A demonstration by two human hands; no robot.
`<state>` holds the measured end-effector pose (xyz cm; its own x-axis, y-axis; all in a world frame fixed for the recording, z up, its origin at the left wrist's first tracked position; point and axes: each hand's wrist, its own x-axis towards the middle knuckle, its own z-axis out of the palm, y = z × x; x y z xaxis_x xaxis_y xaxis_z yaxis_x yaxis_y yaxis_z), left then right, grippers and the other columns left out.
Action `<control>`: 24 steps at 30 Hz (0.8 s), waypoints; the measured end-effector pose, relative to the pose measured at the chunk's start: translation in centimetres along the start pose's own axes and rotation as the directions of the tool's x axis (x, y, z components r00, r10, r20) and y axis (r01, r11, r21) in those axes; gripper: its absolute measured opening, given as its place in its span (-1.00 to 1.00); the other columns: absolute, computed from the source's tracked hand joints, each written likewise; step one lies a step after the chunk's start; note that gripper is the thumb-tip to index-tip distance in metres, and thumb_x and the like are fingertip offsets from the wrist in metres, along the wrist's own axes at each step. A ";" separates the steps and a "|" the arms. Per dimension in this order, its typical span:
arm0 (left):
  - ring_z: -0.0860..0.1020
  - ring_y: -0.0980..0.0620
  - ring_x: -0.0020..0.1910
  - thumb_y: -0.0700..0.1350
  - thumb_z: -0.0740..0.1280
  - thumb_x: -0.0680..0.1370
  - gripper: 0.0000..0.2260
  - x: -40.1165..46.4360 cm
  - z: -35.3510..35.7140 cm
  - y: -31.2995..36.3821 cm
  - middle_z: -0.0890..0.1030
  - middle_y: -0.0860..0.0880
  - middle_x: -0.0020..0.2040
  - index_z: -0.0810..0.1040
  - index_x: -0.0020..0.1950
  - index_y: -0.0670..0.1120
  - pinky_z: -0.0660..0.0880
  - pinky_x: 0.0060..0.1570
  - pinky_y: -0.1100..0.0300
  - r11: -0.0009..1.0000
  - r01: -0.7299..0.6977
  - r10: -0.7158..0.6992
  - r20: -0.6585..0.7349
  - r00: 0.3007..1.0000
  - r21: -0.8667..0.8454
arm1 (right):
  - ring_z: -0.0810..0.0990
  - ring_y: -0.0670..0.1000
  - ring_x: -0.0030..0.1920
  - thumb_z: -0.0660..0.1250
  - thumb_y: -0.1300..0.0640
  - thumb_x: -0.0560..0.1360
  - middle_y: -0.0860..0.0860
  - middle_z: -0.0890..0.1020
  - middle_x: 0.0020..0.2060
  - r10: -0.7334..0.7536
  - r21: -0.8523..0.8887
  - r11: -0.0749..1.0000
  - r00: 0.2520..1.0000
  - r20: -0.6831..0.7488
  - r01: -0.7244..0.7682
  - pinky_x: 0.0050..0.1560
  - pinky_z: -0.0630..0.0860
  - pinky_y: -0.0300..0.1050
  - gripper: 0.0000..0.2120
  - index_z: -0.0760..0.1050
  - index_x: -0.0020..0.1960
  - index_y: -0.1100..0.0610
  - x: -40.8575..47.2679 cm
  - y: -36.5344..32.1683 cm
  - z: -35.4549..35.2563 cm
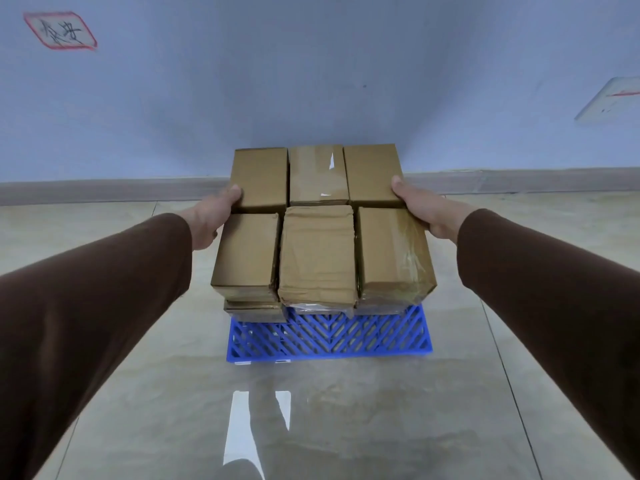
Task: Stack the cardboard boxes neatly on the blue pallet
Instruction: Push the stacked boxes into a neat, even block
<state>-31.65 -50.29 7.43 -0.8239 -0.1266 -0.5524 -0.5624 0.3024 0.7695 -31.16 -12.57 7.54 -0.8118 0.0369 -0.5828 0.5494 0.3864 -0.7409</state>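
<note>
Brown sleeves (104, 306) nearest the lens, reaching forward from both lower corners. Left hand (211, 220): pressed against the outer left side of the stack at the seam between front and back rows, thumb lying on the top face of the back-left carton; fingers hidden behind the side, so curl cannot be told. Right hand (426, 211): mirrored on the outer right side, thumb on the back-right carton, fingers likewise out of sight. Cardboard boxes (318, 251): top layer of six, two rows of three, touching one another, resting on at least one lower layer atop the blue pallet (329, 337), set toward its far part, lattice deck bare at the front. Handling, judged: small, stiff-walled, probably light; middle front carton (317, 254) creased and softer, liable to dent under squeeze; front right carton (394, 254) wrapped in glossy tape, likely slippery. Best taken by opposite side faces, palms flat, not by taped faces. Hidden: lower layers but for front edges, rear of pallet, box count beneath. Wall label (60, 31) top left handwritten, not legible; pale plate (613, 100) at right cut by frame edge. Glossy tiled floor (311, 410) showing reflections.
</note>
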 end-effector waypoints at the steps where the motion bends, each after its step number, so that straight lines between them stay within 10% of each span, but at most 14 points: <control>1: 0.35 -0.06 0.49 0.30 0.17 0.60 -0.41 -0.1 -0.1 0.0 0.39 -0.02 0.52 0.33 0.56 0.03 0.20 0.52 -0.11 1.000 -0.006 0.006 0.016 1.000 0.007 | 0.52 0.06 0.30 0.06 -0.47 0.54 -0.01 0.56 0.28 -0.005 -0.001 1.000 1.000 -0.016 0.005 0.44 0.37 0.13 -0.27 0.39 0.46 0.03 -0.4 0.0 0.1; 6: 0.09 -0.04 0.63 0.47 0.19 0.44 -0.21 -3.1 -1.7 -1.9 0.07 0.05 0.66 0.18 0.61 0.20 0.04 0.54 -0.11 0.999 -0.012 0.015 0.084 0.996 -0.031 | 0.33 0.07 0.49 0.15 -0.53 0.45 -0.07 0.26 0.58 -0.014 0.108 0.993 0.981 -0.194 0.036 0.44 0.30 0.15 -0.12 0.14 0.62 -0.08 -4.1 2.9 -1.4; 11: 0.14 -0.02 0.62 0.54 0.28 0.32 0.02 -6.8 -2.3 -7.2 0.12 0.02 0.66 0.08 0.66 0.11 0.09 0.55 -0.08 0.990 0.115 -0.095 0.206 0.974 -0.085 | 0.41 0.05 0.45 0.37 -0.56 0.25 -0.05 0.35 0.53 0.062 0.303 0.951 0.998 -0.015 -0.055 0.45 0.33 0.21 0.04 0.24 0.59 -0.09 -9.2 9.5 -0.6; 16: 0.14 -0.04 0.61 0.54 0.13 0.44 -0.18 -8.8 -0.9 -9.3 0.25 0.08 0.61 0.20 0.62 0.17 -0.03 0.56 -0.20 0.977 0.188 -0.150 0.297 0.943 -0.102 | 0.56 -0.01 0.31 0.25 -0.55 0.38 -0.13 0.66 0.23 0.006 0.312 0.949 0.996 0.089 -0.034 0.36 0.41 0.14 -0.26 0.44 0.42 -0.16 -11.1 10.9 2.4; 24: 0.61 0.10 0.20 0.31 0.12 0.63 -0.55 -9.6 1.1 -9.7 0.70 0.05 0.21 0.57 0.29 0.07 0.47 0.14 0.14 0.918 0.140 -0.013 0.324 0.946 -0.372 | 0.68 -0.02 0.18 0.12 -0.45 0.54 -0.07 0.70 0.19 -0.024 0.336 0.942 0.995 0.093 -0.009 0.04 0.56 -0.04 -0.42 0.44 0.41 -0.14 -11.0 9.1 4.2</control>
<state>-18.24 -50.98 4.93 -0.7495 0.1819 -0.6365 -0.6574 -0.0917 0.7479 -16.44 -13.39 5.81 -0.8029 -0.0586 -0.5933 0.5909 0.0541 -0.8049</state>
